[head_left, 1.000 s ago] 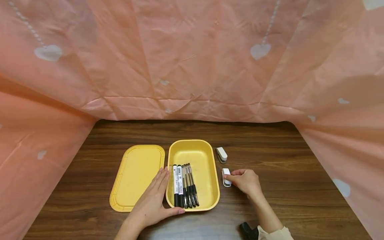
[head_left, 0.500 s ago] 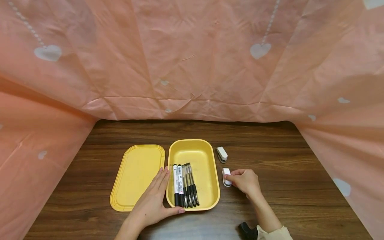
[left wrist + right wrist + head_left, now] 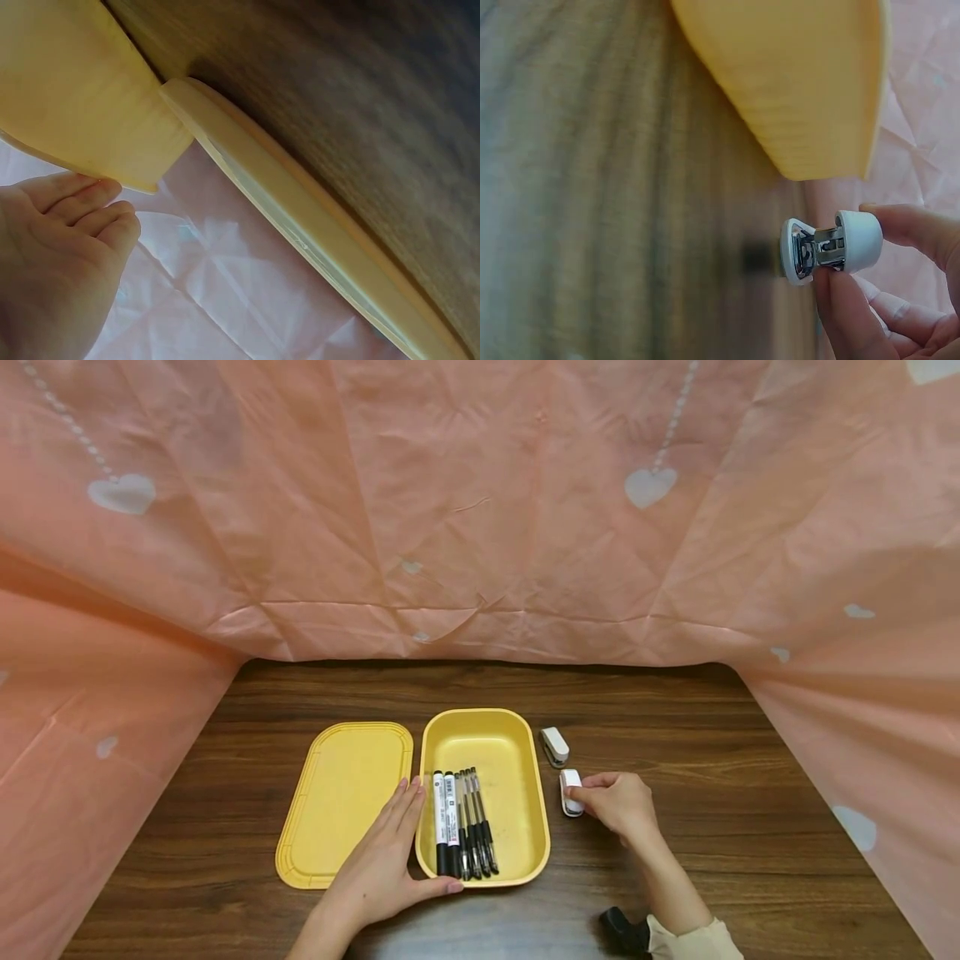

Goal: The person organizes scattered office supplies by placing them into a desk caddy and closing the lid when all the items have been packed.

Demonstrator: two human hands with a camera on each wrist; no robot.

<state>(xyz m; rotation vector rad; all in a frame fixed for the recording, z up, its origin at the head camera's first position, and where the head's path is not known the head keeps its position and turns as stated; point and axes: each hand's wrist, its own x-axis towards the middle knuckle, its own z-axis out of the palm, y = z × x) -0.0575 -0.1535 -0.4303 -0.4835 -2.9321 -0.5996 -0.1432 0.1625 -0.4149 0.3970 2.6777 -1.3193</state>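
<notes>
My right hand (image 3: 618, 802) pinches a small white stapler (image 3: 572, 792) between thumb and fingers, to the right of the yellow box (image 3: 517, 793). In the right wrist view the stapler (image 3: 861, 241) shows its metal inner parts, and a dark shadow falls on the wood beside its base. A second white stapler (image 3: 556, 746) lies just beyond it. My left hand (image 3: 378, 864) rests at the box's near left corner, fingers straight along the left side and thumb on the near rim. Inside the box, black-and-white markers (image 3: 439, 814) lie beside several black-gripped pens (image 3: 480, 831).
A yellow lid (image 3: 345, 802) lies flat on the brown wooden table (image 3: 712, 827), left of the box and partly behind my left hand. A black object (image 3: 622, 932) is by my right sleeve. Pink cloth (image 3: 480, 527) with hearts hangs behind and at both sides.
My right hand and the stapler in its grip have shifted slightly away from me and to the right. The left hand, box, pens and second stapler stay where they were.
</notes>
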